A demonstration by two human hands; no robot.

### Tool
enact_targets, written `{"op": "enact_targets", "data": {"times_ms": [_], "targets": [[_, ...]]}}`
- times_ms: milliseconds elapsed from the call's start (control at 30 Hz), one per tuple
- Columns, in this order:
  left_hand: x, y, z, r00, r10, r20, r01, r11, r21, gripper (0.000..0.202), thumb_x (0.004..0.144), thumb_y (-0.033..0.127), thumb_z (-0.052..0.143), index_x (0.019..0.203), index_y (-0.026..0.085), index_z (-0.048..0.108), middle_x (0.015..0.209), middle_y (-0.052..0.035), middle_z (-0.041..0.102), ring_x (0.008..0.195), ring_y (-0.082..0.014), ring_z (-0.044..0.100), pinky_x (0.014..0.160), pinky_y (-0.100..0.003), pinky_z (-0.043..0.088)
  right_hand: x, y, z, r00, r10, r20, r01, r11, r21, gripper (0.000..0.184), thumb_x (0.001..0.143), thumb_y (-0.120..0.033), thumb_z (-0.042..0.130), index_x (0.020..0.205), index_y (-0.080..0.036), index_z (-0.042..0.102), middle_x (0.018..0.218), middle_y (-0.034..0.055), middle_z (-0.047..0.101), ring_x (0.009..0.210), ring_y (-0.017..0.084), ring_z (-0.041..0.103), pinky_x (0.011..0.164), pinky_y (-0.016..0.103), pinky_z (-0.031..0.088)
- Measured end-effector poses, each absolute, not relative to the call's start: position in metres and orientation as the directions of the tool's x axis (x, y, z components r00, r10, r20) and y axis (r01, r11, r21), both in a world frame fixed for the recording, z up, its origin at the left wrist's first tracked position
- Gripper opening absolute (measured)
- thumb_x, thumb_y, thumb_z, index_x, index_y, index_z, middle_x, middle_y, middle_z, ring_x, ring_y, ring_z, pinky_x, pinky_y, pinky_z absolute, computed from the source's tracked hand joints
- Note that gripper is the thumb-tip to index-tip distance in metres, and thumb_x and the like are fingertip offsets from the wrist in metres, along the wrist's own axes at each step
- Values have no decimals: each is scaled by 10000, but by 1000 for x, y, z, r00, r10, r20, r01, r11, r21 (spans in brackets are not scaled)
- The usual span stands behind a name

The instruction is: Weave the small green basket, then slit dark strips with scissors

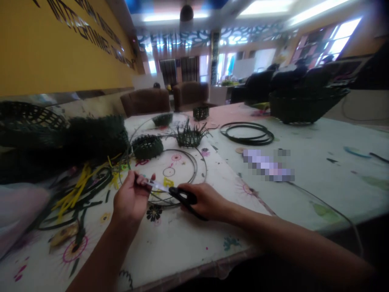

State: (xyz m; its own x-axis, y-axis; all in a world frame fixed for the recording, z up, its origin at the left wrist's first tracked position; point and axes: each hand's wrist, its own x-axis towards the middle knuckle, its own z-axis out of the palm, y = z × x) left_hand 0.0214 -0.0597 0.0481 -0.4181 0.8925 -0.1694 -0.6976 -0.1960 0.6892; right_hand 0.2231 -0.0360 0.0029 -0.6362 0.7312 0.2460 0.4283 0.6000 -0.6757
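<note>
My right hand (205, 200) is closed round the black handles of a pair of scissors (185, 198), above the table. The bright blades point left, and their tips reach the fingers of my left hand (132, 198). That hand is curled closed, palm partly up; what its fingers pinch is too small and blurred to make out. Thin wire hoops (194, 166) lie on the patterned cloth behind both hands. Beyond them sit a round dark green woven basket (148, 147) and a small unfinished basket (190, 137) with loose strip ends standing up.
Yellow strips (75, 190) and dark green strips lie at left, beside larger dark baskets (97, 134). Coiled dark hoops (247, 134) and a big dark basket (305, 105) stand at right. A blurred-out object (267, 165) has a cable (328, 209) running over the table edge.
</note>
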Motion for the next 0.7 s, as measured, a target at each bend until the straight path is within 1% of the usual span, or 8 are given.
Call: {"op": "enact_targets", "data": {"times_ms": [67, 133, 267, 367, 500, 567, 633, 700], "targets": [[19, -59, 48, -420, 891, -171, -711, -206, 672, 365, 983, 214, 373, 651, 137, 504, 568, 46, 395, 482, -58, 401, 867, -366, 545, 223, -34, 2, -603, 747, 278, 451, 607, -654, 383, 752, -207, 667, 1135, -199, 665, 801, 38, 707, 666, 170, 616, 612, 241, 427], [17, -58, 48, -429, 886, -177, -716, -214, 665, 349, 977, 189, 374, 659, 135, 506, 594, 33, 440, 516, -65, 450, 862, -374, 544, 223, -32, 1, -585, 745, 321, 415, 615, -671, 384, 754, -206, 652, 1138, -204, 651, 806, 34, 701, 678, 171, 619, 614, 239, 429], [17, -57, 47, -404, 894, -195, -705, -168, 689, 286, 953, 153, 418, 692, 133, 531, 644, 16, 506, 598, -90, 525, 886, -441, 533, 226, -31, 2, -521, 753, 402, 349, 618, -704, 357, 734, -194, 662, 1089, -217, 651, 800, 17, 689, 666, 162, 605, 600, 235, 427], [21, -58, 44, -367, 909, -195, -697, -130, 706, 260, 939, 158, 452, 700, 135, 551, 650, 11, 514, 624, -106, 543, 888, -473, 530, 227, -31, 2, -466, 774, 428, 326, 600, -730, 363, 715, -186, 677, 1076, -220, 655, 769, 5, 677, 628, 151, 578, 587, 240, 422], [23, -59, 38, -310, 932, -186, -663, -73, 745, 241, 936, 220, 475, 736, 137, 581, 687, -3, 527, 656, -130, 557, 844, -485, 545, 229, -30, 5, -434, 806, 402, 293, 548, -783, 386, 694, -177, 692, 1077, -199, 656, 720, -9, 650, 597, 134, 541, 573, 243, 416], [25, -59, 34, -289, 945, -154, -618, -62, 784, 217, 924, 250, 498, 769, 138, 600, 731, -19, 542, 690, -145, 567, 810, -473, 555, 230, -29, 7, -413, 825, 384, 249, 509, -824, 390, 690, -181, 702, 1077, -185, 653, 703, -12, 634, 595, 130, 530, 570, 248, 422], [28, -61, 31, -261, 962, -81, -541, -76, 837, 173, 893, 281, 558, 818, 141, 627, 782, -32, 556, 733, -155, 579, 792, -439, 559, 231, -29, 9, -412, 846, 339, 151, 430, -890, 385, 697, -201, 708, 1076, -172, 646, 638, -26, 595, 555, 122, 508, 536, 247, 422], [33, -64, 28, -193, 981, -6, -433, -80, 898, 168, 849, 313, 625, 885, 151, 650, 827, -41, 566, 783, -163, 590, 798, -399, 554, 232, -28, 11, -434, 863, 257, 18, 294, -956, 379, 710, -230, 711, 1074, -167, 628, 587, -44, 556, 493, 109, 483, 477, 236, 410]]}}
